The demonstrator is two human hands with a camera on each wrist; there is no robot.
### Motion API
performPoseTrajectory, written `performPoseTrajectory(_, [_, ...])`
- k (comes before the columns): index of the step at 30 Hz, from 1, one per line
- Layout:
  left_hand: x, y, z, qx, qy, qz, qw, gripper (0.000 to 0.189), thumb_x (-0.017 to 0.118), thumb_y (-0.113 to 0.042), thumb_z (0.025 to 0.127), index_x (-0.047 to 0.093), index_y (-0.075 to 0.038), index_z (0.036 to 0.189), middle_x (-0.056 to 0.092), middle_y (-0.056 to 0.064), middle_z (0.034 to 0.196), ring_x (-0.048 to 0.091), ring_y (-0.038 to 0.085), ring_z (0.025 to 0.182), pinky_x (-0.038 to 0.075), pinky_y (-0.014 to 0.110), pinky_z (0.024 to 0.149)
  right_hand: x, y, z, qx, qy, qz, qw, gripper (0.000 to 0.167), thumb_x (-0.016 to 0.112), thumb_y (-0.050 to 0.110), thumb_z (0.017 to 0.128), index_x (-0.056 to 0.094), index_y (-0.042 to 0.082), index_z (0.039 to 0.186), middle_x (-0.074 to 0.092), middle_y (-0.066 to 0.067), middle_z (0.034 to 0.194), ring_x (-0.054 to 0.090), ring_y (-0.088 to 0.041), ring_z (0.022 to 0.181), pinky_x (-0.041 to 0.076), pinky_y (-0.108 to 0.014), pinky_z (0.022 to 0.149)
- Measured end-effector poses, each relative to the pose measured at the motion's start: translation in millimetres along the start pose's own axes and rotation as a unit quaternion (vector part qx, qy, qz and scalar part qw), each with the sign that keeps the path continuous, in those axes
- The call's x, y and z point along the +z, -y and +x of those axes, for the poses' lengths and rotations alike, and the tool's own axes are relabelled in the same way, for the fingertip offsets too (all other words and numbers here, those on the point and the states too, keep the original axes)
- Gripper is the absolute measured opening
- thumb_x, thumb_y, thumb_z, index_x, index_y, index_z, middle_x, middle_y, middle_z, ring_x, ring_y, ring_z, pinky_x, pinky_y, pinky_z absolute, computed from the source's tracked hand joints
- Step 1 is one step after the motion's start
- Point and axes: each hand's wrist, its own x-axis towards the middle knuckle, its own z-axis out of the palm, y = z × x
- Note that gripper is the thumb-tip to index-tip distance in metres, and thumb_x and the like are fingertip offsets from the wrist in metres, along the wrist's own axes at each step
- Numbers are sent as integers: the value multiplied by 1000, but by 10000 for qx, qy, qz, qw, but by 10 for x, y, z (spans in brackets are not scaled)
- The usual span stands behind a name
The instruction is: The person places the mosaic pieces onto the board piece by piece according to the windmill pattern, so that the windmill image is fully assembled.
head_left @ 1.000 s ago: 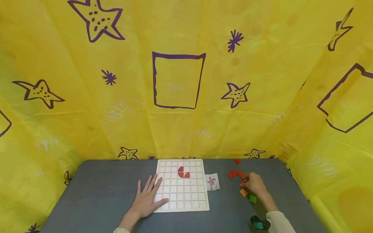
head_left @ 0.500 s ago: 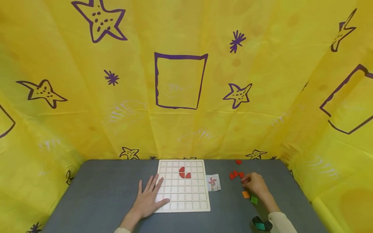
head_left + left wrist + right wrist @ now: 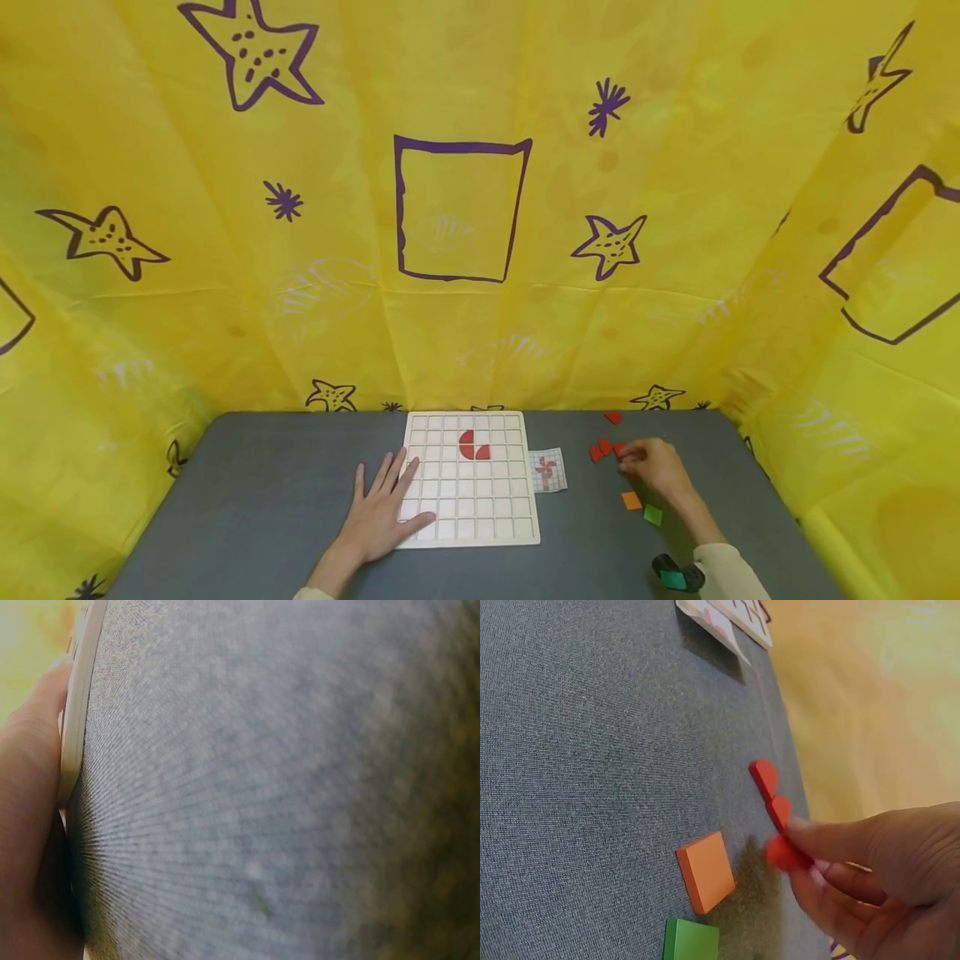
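Observation:
My left hand (image 3: 378, 508) lies with spread, straight fingers on the left edge of a white grid board (image 3: 506, 504). Two red quarter-circle pieces (image 3: 468, 450) sit in the board's upper middle cells. In the left wrist view the thumb (image 3: 34, 735) lies along the board's side (image 3: 76, 727). My right hand (image 3: 656, 467) pinches a red piece (image 3: 784, 853) between thumb and fingertips, seen blurred in the right wrist view. Close by its fingertips, more red pieces (image 3: 763, 778) lie on the table. An orange square tile (image 3: 632, 501) and a green square tile (image 3: 652, 515) lie nearer me.
A small pattern card (image 3: 548, 471) with a pinwheel picture lies against the board's right side. Another red piece (image 3: 613, 417) is at the table's back edge. A yellow printed curtain (image 3: 465, 333) encloses the grey table (image 3: 292, 467) at back and sides.
The right hand has shifted slightly away from me, towards the red pieces. The red piece seen between its fingers earlier is now hidden in the head view. The left hand stays on the board.

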Motion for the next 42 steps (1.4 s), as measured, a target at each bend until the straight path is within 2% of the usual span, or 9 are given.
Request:
performPoseTrajectory(5, [18, 13, -31, 146, -183, -97, 9997, 90, 55, -71, 85, 38, -13, 151, 26, 14, 159, 22, 40, 145, -2, 69, 110, 45, 42, -2, 243, 226, 537, 9980, 19, 72, -5, 83, 70, -12, 101, 70, -12, 79, 70, -24, 67, 58, -34, 60])
performPoseTrajectory(9, [7, 10, -29, 200, -220, -113, 9995, 89, 55, -70, 85, 37, -13, 152, 26, 15, 159, 22, 41, 145, -2, 69, 110, 69, 69, 4, 318, 383, 681, 9964, 19, 69, -7, 85, 70, -13, 103, 70, -14, 84, 70, -25, 70, 58, -34, 61])
performPoseTrajectory(15, [-4, 2, -23, 91, -179, -70, 9998, 89, 57, -70, 84, 39, -13, 151, 27, 14, 159, 22, 40, 145, -1, 69, 110, 97, 61, 5, 307, 766, 1358, 9873, 21, 64, -10, 86, 67, -16, 106, 68, -25, 99, 71, -29, 75, 59, -36, 64])
performPoseTrajectory(19, [14, 8, -21, 12, -81, 23, 10000, 91, 54, -73, 84, 37, -15, 152, 24, 12, 161, 20, 38, 146, -2, 68, 111, 101, 45, 1, 102, 1063, 1642, 9806, 24, 66, -9, 85, 66, -19, 107, 68, -26, 96, 70, -31, 78, 60, -37, 67])
performPoseTrajectory(23, [27, 14, -18, 21, -76, 53, 10000, 91, 53, -73, 84, 36, -15, 153, 23, 12, 161, 20, 37, 147, -1, 68, 111, 104, 45, -5, -39, 1068, 1460, 9835, 21, 65, -6, 87, 67, -18, 105, 69, -26, 97, 71, -32, 81, 60, -38, 68])
performPoseTrajectory(31, [1, 10, -8, -45, 67, 28, 10000, 93, 50, -75, 85, 33, -16, 154, 19, 10, 162, 17, 36, 148, -3, 68, 111, 146, 50, 13, 122, 794, 1321, 9880, 16, 64, -3, 89, 70, -12, 101, 71, -18, 92, 71, -30, 80, 59, -36, 67])
performPoseTrajectory(36, [18, 15, -9, 13, -82, -29, 10000, 91, 53, -73, 84, 36, -14, 153, 23, 12, 161, 19, 37, 147, -2, 68, 111, 176, 47, 20, 80, 808, 1305, 9881, 21, 59, -3, 92, 67, -15, 107, 71, -20, 91, 71, -26, 76, 59, -33, 64])
performPoseTrajectory(39, [34, 21, -13, 86, -193, -33, 9998, 90, 54, -72, 84, 37, -14, 152, 25, 13, 160, 21, 38, 146, -2, 68, 111, 192, 59, 32, 165, 588, 922, 9939, 20, 59, 0, 92, 71, -8, 106, 71, -16, 96, 58, -14, 56, 51, -26, 53])
performPoseTrajectory(42, [38, 24, -14, 150, -245, -68, 9996, 90, 55, -71, 84, 37, -13, 151, 26, 14, 160, 22, 39, 145, -3, 68, 111, 200, 79, 42, 222, 371, 599, 9973, 16, 64, 5, 91, 76, 0, 101, 71, -13, 101, 44, -11, 53, 38, -24, 50])
